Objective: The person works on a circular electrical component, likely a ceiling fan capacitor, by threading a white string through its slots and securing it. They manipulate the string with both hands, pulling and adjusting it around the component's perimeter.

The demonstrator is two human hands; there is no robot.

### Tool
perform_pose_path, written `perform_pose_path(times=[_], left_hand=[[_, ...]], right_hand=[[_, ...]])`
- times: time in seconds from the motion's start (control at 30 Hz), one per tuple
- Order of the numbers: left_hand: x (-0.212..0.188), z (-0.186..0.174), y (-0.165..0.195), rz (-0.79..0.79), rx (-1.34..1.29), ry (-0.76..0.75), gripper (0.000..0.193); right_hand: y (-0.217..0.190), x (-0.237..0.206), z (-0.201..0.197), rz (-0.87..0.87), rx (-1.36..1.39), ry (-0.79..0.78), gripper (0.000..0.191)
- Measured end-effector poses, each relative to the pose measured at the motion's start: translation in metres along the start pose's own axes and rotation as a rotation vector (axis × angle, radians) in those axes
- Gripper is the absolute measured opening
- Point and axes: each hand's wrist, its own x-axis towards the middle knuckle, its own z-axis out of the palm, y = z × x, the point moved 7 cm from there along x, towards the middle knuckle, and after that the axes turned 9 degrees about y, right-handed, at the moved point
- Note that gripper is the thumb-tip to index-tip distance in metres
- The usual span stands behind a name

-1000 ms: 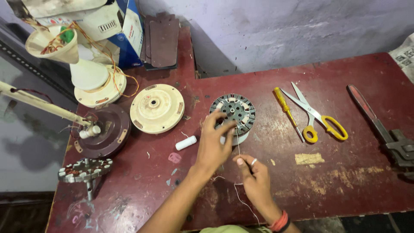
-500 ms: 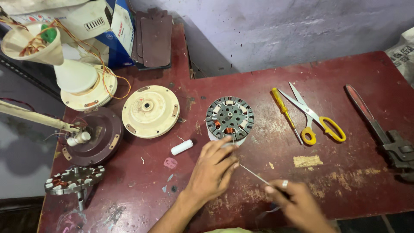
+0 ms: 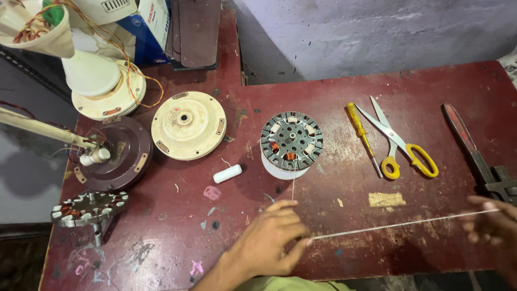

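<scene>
Two hands stretch a thin wire (image 3: 401, 224) taut across the lower part of the frame: the left hand (image 3: 272, 237) pinches it with fingers closed near bottom centre, and the right hand (image 3: 493, 226) at the right edge grips the other end, fingers curled on it. From the left hand the wire also runs up to the grey stator (image 3: 292, 141) standing mid-counter. Yellow-handled scissors (image 3: 401, 141) and a yellow screwdriver (image 3: 363, 137) lie right of it; a cream round cover (image 3: 188, 125) lies left.

Bare hands and forearm, no sleeves

The left hand (image 3: 272, 237) and right hand (image 3: 493, 223) wear no gloves; a light green garment (image 3: 285, 284) edge shows below the left wrist.
</scene>
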Motion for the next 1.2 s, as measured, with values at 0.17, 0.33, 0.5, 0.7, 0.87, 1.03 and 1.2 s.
perform_pose_path(times=[0.17, 0.33, 0.5, 0.7, 0.87, 1.03, 1.2], left_hand=[[-0.016, 0.009, -0.001, -0.081, -0.016, -0.051, 0.01], [-0.023, 0.003, -0.006, -0.159, -0.02, -0.029, 0.013], [-0.025, -0.003, -0.008, -0.213, -0.012, -0.029, 0.017], [-0.018, -0.015, 0.0, -0.147, 0.127, 0.114, 0.031], [-0.009, -0.038, -0.018, -0.305, 0.053, 0.487, 0.032], [0.008, -0.022, -0.072, -0.702, -0.242, 0.505, 0.022], [0.02, 0.007, -0.094, -0.809, -0.678, 0.466, 0.025]], right_hand=[[-0.009, 0.033, -0.003, -0.018, 0.587, -0.018, 0.018], [-0.027, 0.043, 0.002, -0.013, 0.742, 0.052, 0.016], [-0.047, 0.026, 0.025, -0.043, 0.816, 0.084, 0.014], [-0.106, 0.01, 0.047, -0.14, 0.818, 0.066, 0.014], [-0.162, -0.08, 0.142, -0.272, 0.598, 0.032, 0.016], [-0.194, -0.146, 0.244, -0.345, 0.302, -0.106, 0.018], [-0.186, -0.165, 0.293, -0.262, 0.245, -0.237, 0.019]])
